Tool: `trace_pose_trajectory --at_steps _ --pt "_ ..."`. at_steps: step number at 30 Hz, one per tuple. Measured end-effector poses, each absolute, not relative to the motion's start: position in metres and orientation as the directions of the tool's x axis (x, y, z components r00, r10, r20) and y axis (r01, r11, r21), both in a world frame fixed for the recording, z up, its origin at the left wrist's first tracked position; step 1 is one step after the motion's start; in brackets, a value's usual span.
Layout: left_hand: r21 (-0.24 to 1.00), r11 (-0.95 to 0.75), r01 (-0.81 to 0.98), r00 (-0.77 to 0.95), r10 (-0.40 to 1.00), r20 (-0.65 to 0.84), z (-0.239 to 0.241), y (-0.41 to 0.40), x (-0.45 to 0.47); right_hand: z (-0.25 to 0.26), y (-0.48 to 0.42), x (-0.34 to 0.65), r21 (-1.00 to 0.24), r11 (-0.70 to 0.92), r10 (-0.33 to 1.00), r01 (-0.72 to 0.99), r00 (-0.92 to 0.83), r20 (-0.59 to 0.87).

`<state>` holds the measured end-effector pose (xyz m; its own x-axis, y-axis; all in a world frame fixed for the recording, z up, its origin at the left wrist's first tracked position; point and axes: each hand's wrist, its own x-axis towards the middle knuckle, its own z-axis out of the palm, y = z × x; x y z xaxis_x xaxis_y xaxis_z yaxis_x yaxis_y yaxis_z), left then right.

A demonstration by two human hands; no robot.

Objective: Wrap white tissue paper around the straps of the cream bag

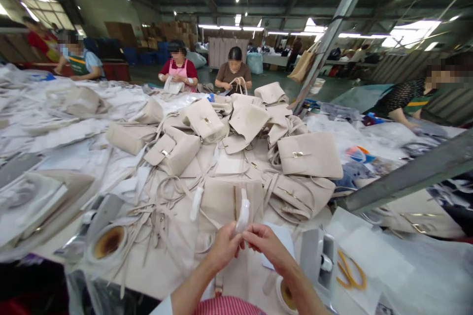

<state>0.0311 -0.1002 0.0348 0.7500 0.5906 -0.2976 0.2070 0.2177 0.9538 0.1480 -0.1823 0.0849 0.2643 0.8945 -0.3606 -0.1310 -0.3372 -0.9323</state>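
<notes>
In front of me lies a beige handbag (218,197). A strip of white wrapping (243,214) stands up at its middle, seemingly around a strap. My left hand (226,245) pinches the lower end of this wrapping, fingers closed. Close against it, my right hand (263,240) is closed too, thumb and fingertips at the same spot. Whether a strap end lies between the fingertips is hidden. A second white-wrapped piece (197,203) sticks up at the bag's left side. Below my hands, a strap with a buckle (219,283) runs toward my body.
Beige handbags (310,155) are heaped ahead. Tape dispensers stand left (107,243) and right (320,263), near orange-handled scissors (351,270). Loose straps (155,224) lie left. A slanted metal beam (414,172) crosses on the right. Several co-workers sit or stand around the table.
</notes>
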Motion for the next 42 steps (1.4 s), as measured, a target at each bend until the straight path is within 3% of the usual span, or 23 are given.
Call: trace_pose_trajectory --at_steps 6,11,15,21,26,30,42 --pt "0.965 0.174 0.198 0.759 0.596 -0.263 0.034 -0.097 0.024 0.052 -0.172 0.152 -0.903 -0.430 0.828 0.014 0.405 -0.388" --pt "0.972 0.164 0.167 0.770 0.594 -0.233 0.040 -0.098 0.020 0.040 -0.170 0.149 -0.901 -0.434 0.817 0.016 0.427 -0.387" --pt "0.932 0.307 0.195 0.715 0.606 -0.349 0.035 -0.102 0.022 0.043 -0.172 0.147 -0.890 -0.455 0.810 -0.010 0.410 -0.419" --pt "0.895 0.401 0.196 0.705 0.577 -0.412 0.033 -0.104 0.021 0.047 -0.182 0.156 -0.905 -0.404 0.879 -0.135 0.215 -0.425" --pt "0.856 0.490 0.167 0.727 0.525 -0.443 0.042 -0.106 0.017 0.032 -0.177 0.152 -0.897 -0.411 0.856 -0.163 0.269 -0.441" --pt "0.832 0.546 0.103 0.692 0.562 -0.454 0.040 -0.107 0.015 0.027 -0.168 0.139 -0.913 -0.355 0.853 -0.201 0.331 -0.404" --pt "0.910 0.389 0.145 0.614 0.686 -0.391 0.030 -0.107 0.015 0.008 -0.170 0.130 -0.944 -0.272 0.823 -0.189 0.463 -0.329"
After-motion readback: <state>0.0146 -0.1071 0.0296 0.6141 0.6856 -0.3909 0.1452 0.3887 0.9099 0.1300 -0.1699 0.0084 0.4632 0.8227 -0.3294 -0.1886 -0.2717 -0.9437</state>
